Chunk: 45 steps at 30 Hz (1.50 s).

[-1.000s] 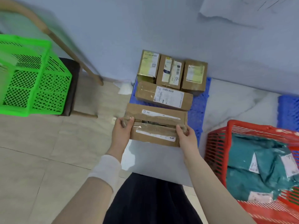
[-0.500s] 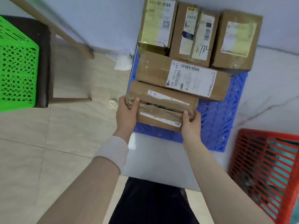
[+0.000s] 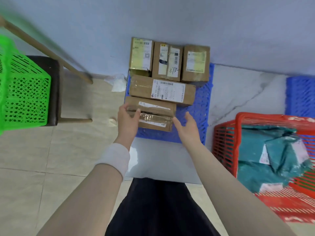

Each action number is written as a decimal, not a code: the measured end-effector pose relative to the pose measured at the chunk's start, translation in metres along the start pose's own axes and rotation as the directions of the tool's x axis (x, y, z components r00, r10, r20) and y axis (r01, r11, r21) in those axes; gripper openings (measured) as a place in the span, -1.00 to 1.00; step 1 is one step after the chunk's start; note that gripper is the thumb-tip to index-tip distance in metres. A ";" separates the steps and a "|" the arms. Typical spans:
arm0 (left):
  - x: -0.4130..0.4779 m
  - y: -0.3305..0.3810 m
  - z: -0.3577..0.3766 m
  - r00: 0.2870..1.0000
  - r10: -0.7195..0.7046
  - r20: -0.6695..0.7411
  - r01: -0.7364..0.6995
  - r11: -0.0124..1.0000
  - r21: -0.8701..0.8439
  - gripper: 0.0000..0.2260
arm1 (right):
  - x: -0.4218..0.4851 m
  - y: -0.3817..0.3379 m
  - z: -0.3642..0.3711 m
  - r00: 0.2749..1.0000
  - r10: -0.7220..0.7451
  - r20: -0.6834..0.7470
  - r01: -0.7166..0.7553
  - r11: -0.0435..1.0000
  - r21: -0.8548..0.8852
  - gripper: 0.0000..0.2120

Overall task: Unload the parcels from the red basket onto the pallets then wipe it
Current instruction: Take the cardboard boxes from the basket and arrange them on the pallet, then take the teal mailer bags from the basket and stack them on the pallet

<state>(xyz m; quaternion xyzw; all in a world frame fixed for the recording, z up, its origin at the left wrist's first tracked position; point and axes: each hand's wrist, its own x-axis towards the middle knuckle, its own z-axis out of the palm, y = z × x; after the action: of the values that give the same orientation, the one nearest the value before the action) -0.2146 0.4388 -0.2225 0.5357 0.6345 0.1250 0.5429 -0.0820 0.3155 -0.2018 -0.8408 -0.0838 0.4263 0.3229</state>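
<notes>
Count: 5 cardboard boxes on the near blue pallet [image 3: 201, 106]. 3 stand upright along the wall: left box [image 3: 141, 56], middle box [image 3: 167, 61], right box [image 3: 195, 63]. 1 long box [image 3: 141, 87] lies flat in front of them. 1 taped box [image 3: 158, 108] lies flat at the pallet's front left, touching the long box.

2 hands. Left hand [image 3: 127, 120] grips the taped box's left end, thumb on top, white wristband [image 3: 115, 159] on that wrist. Right hand [image 3: 187, 128] is spread, fingers relaxed, just beside the box's right end. Can't tell if the thumb tip touches the corner.

Red basket [image 3: 225, 143] sits on the floor to the right, near the pallet's front right corner, not touching it. Teal mailer bags [image 3: 265, 171] are piled inside with white labels showing. At least 3; exact count unclear.

Second blue pallet [image 3: 300, 94] is at the right edge, behind the basket, only partly in view.

Room: the near pallet has bare grid to the right of the taped box and along its right side. An open floor strip runs between the two pallets.

Left side: 1 green basket [image 3: 25, 94] on a dark stool [image 3: 54, 89], well apart from the pallet. 1 crumpled white bag [image 3: 117, 82] lies at the wall base beside the pallet's back left corner.

Surface: beige tile on the left, white marbled tile [image 3: 238, 92] centre and right. Wall [image 3: 170, 17] is plain pale blue-grey.
</notes>
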 end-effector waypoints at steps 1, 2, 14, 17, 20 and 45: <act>-0.013 0.010 0.005 0.999 0.041 0.028 -0.041 0.999 0.018 -0.63 | -0.012 -0.003 -0.009 0.999 -0.037 -0.016 0.037 0.999 -0.003 -0.35; -0.028 0.019 0.011 0.996 0.078 0.049 -0.080 0.996 0.037 -0.67 | -0.024 -0.004 -0.019 0.997 -0.072 -0.036 0.072 0.997 -0.017 -0.38; -0.197 0.063 0.171 0.931 0.318 0.179 -0.330 0.943 0.047 -0.76 | -0.086 0.082 -0.203 0.949 -0.233 -0.213 0.220 0.972 -0.080 -0.56; -0.237 0.059 0.226 0.932 0.315 0.178 -0.326 0.944 0.039 -0.79 | -0.081 0.122 -0.249 0.973 -0.171 -0.154 0.162 0.984 -0.073 -0.51; -0.271 0.049 0.272 0.932 0.236 0.273 -0.276 0.954 0.119 -0.74 | -0.082 0.160 -0.288 0.989 -0.054 -0.140 0.056 0.998 0.012 -0.50; -0.289 0.011 0.437 0.987 -0.156 0.024 0.147 0.965 0.216 -0.68 | 0.007 0.263 -0.360 0.719 0.568 0.401 -0.646 0.335 0.686 -0.69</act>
<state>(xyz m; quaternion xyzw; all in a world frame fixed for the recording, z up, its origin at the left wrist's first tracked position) 0.1039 0.0227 -0.2202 0.5432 0.6721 0.0033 0.5032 0.1642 -0.0558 -0.2140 -0.5556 0.4180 0.5423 0.4717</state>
